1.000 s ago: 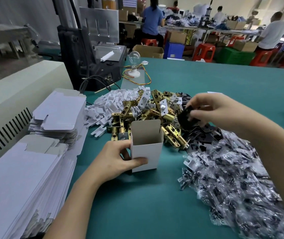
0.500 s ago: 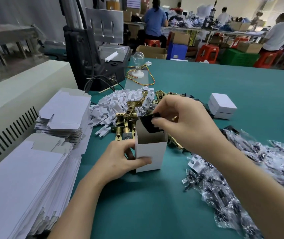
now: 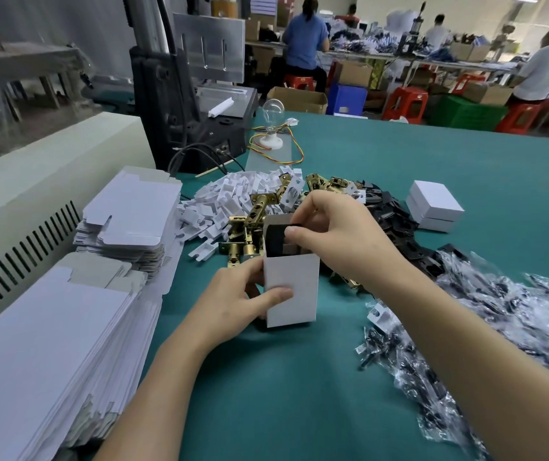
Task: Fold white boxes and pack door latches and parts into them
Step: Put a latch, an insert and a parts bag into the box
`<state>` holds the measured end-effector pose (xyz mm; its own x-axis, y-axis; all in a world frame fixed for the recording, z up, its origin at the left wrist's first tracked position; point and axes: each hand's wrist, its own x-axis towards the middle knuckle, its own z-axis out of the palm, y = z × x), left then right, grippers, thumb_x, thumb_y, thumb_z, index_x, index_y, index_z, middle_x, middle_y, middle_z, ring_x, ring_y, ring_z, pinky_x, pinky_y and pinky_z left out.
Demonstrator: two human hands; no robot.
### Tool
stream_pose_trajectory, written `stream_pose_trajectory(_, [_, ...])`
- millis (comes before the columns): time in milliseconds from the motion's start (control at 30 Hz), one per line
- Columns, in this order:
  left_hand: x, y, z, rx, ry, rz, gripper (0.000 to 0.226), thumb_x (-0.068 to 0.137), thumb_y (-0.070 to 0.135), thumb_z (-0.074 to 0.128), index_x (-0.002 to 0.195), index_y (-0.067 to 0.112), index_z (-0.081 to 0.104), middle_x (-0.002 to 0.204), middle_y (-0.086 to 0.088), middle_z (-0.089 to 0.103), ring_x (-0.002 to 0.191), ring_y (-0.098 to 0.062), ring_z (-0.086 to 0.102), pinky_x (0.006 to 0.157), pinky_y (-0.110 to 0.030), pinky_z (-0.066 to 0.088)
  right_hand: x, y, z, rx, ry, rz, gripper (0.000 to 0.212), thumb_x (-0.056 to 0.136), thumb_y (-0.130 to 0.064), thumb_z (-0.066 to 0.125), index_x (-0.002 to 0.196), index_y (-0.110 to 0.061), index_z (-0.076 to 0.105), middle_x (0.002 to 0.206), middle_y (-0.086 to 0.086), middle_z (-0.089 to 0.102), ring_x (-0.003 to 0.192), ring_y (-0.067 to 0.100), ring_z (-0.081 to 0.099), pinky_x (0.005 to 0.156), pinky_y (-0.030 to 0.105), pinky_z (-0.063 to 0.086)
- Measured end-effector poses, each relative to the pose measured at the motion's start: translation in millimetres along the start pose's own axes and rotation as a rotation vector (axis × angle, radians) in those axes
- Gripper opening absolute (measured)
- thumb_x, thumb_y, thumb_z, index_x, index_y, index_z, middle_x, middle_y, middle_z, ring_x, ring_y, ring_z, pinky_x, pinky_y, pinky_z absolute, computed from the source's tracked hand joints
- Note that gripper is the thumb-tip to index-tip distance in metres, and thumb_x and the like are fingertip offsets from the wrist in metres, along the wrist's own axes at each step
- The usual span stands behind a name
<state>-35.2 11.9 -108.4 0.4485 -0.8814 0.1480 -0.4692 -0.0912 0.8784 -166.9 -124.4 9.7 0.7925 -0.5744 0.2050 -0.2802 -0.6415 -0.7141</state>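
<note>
Head view: one upright white box stood open-topped on the green desk, fingers of the left hand clamped round its side. The right hand pinched one black part at the box's mouth, its lower end hidden inside. Brass latches behind lay too tangled to count. Two closed boxes sat stacked; the nearer of two stacks of flat blanks was cut off.

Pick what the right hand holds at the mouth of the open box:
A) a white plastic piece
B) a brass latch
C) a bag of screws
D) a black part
D: the right hand pinches a black part in the top of the box, which the left hand grips.
</note>
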Motion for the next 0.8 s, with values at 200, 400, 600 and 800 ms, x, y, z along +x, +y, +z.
stream_pose_trajectory(200, [0.1, 0.7, -0.2, -0.005, -0.003, 0.002, 0.03, 0.092, 0.04, 0.078, 0.119, 0.042, 0.066, 0.102, 0.021, 0.075, 0.063, -0.011, 0.07, 0.068, -0.027, 0.056, 3.2, 5.1, 4.3, -0.114, -0.095, -0.004, 0.017, 0.089, -0.023, 0.078, 0.082, -0.028, 0.064, 0.073, -0.012, 0.069, 0.068, -0.005, 0.061, 0.06, 0.006, 0.042])
stream_pose_trajectory(400, [-0.1, 0.5, 0.3, -0.007, -0.003, -0.018, 0.047, 0.079, 0.056, 0.074, 0.122, 0.039, 0.065, 0.103, 0.02, 0.076, 0.064, -0.012, 0.071, 0.069, -0.032, 0.058, 5.7, 4.2, 7.8, -0.17, -0.161, -0.022, 0.009, 0.091, -0.021, 0.073, 0.086, -0.027, 0.068, 0.083, -0.008, 0.073, 0.078, 0.006, 0.066, 0.072, 0.025, 0.051])
stream_pose_trajectory(600, [0.8, -1.7, -0.3, -0.002, 0.002, -0.005, 0.047, 0.08, 0.047, 0.083, 0.122, 0.037, 0.067, 0.102, 0.021, 0.076, 0.062, -0.01, 0.069, 0.064, -0.024, 0.055, 0.9, 5.3, -1.4, -0.223, -0.137, -0.149, 0.013, 0.095, -0.017, 0.068, 0.101, -0.022, 0.079, 0.097, -0.012, 0.076, 0.09, -0.001, 0.066, 0.081, 0.009, 0.046])
stream_pose_trajectory(800, [0.6, -3.3, -1.6, 0.027, -0.002, 0.01, 0.053, 0.077, 0.055, 0.085, 0.124, 0.039, 0.068, 0.104, 0.029, 0.074, 0.065, -0.003, 0.065, 0.065, -0.016, 0.051, -13.0, 23.8, -41.5, -0.188, 0.174, -0.155, 0.01, 0.094, -0.018, 0.07, 0.096, -0.026, 0.076, 0.089, -0.017, 0.072, 0.085, 0.0, 0.066, 0.081, 0.021, 0.051])
